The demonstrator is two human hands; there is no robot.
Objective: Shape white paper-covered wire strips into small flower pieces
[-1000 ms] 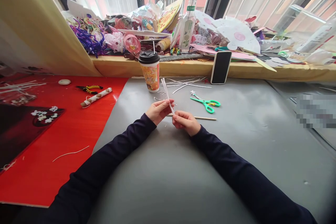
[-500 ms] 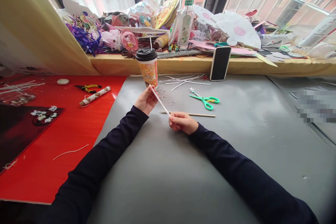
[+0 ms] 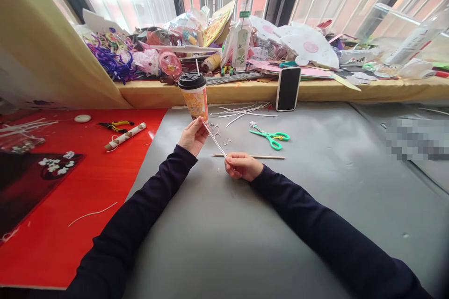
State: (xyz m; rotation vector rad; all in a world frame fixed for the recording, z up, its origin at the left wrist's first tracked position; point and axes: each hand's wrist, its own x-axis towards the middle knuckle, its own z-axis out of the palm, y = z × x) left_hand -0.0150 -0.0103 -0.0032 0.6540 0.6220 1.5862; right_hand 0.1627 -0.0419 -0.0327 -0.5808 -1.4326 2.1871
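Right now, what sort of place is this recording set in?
Probably a home or hobby craft table by a window: the sill is piled with craft supplies, green scissors lie by white paper strips, and both hands stretch one strip.

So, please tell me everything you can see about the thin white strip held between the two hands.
The white strip is thin, narrow and straight, paper-like as it looks. It slants above the grey table, pulled taut between the left hand, pinching its upper end, and the right hand, gripping its lower end. Nothing else touches it.
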